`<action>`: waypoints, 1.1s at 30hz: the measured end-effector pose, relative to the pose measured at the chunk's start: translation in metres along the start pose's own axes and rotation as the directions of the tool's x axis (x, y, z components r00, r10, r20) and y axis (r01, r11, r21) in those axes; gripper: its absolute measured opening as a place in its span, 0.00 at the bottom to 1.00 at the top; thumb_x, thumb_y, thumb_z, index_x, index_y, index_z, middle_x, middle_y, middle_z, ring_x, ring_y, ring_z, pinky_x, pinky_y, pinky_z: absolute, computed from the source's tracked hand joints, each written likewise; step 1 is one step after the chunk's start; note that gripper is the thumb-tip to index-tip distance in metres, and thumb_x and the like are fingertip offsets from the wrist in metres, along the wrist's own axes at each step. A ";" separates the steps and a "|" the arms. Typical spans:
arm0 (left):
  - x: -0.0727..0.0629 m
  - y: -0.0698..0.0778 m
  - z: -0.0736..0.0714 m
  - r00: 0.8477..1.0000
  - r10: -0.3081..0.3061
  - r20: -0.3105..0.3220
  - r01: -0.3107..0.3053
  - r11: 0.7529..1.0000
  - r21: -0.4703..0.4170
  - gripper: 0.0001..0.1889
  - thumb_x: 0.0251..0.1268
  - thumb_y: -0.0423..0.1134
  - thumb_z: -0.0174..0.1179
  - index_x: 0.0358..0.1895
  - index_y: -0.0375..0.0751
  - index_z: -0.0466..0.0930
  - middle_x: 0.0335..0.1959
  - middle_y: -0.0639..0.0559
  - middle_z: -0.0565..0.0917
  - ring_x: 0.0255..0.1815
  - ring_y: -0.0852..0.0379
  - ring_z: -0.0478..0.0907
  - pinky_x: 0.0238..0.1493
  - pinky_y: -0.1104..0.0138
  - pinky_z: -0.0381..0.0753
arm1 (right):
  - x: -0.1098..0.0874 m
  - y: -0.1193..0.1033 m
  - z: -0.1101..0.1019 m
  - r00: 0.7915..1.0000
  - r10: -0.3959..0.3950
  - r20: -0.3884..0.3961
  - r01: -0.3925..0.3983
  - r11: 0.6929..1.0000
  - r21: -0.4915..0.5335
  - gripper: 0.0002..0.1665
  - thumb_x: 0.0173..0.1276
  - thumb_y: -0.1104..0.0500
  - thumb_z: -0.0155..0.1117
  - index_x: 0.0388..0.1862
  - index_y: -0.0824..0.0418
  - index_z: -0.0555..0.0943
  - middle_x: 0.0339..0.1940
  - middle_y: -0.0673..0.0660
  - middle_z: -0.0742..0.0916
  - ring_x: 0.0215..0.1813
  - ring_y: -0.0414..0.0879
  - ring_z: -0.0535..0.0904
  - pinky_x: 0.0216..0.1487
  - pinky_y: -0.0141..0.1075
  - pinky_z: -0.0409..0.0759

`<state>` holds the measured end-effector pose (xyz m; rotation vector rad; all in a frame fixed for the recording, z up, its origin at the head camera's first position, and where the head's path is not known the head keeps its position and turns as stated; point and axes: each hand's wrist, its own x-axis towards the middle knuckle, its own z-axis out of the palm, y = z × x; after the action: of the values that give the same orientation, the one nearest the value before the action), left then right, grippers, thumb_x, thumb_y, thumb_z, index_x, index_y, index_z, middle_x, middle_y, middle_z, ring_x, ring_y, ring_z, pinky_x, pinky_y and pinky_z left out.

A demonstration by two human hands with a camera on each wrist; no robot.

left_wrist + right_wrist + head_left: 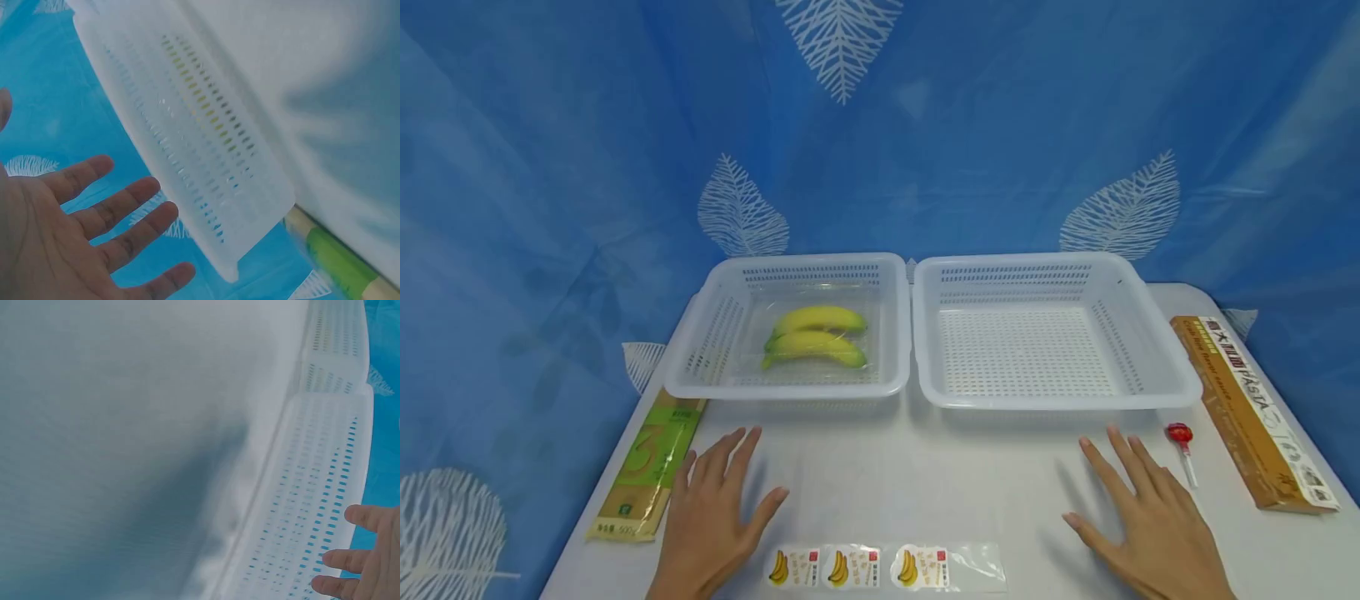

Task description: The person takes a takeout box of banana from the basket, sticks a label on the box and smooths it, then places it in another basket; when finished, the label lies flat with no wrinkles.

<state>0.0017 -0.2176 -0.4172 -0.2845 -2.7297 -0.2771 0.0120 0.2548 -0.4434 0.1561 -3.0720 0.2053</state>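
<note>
My left hand (711, 512) hovers over the table with fingers spread, holding nothing. Close beside it lies a green and tan noodle packet (651, 467). My right hand (1153, 521) is likewise spread and holds nothing; a red lollipop (1180, 435) lies just to its right. Between the hands, near the front edge, is a clear strip with several banana stickers (850, 567). Two bananas (816, 346), apparently in clear wrapping, lie in the left white basket (782, 392). The wrist views show the left palm (56, 244) and right fingers (356, 562) in front of basket walls.
The right white basket (1060, 402) stands beside the left one at the back of the table. A long brown and white pasta box (1255, 412) lies along the right edge. Behind the table hangs a blue cloth (962, 167) with white leaf prints.
</note>
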 end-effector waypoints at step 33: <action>0.030 -0.024 -0.047 0.991 0.013 -0.135 -0.019 0.999 -0.040 0.39 0.67 0.67 0.51 0.68 0.38 0.70 0.58 0.35 0.78 0.53 0.34 0.74 0.54 0.36 0.64 | 0.055 -0.039 -0.052 0.933 -0.258 -0.252 0.312 0.927 0.208 0.54 0.49 0.38 0.76 0.75 0.41 0.64 0.68 0.58 0.75 0.62 0.61 0.73 0.52 0.62 0.74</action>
<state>-0.0145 -0.2465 -0.3665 -0.2880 -2.5901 -0.3355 -0.0357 0.2179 -0.3833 0.5518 -2.7489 0.5446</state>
